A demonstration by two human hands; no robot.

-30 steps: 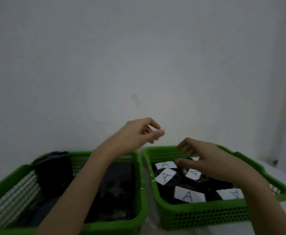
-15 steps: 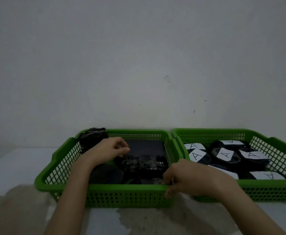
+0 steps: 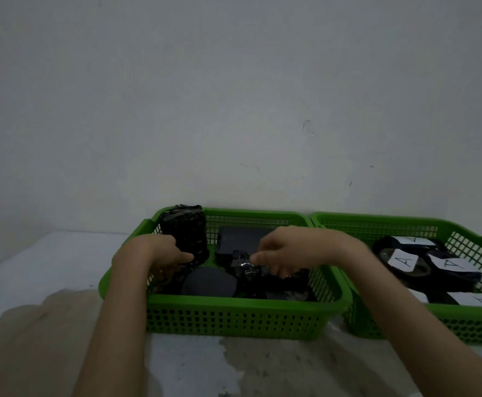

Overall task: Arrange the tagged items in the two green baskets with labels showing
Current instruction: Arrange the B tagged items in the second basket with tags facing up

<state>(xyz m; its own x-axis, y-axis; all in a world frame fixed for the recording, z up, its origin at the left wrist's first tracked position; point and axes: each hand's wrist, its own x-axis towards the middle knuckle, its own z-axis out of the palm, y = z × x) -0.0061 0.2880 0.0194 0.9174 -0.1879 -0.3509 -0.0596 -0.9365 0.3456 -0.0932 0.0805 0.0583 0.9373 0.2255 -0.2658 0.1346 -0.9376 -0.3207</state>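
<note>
Inside left basket, both hands gripping items

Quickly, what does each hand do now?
Left hand: grips the black bundle.
Right hand: fingers curled over small black items; grip cannot be told.

both hands seemingly grip dark items in left basket.

We are looking at a pale bench with a brownish stain spreading across its near part. Two green baskets are sitting directly on it, touching: the left basket and the right basket, both against the wall.
</note>
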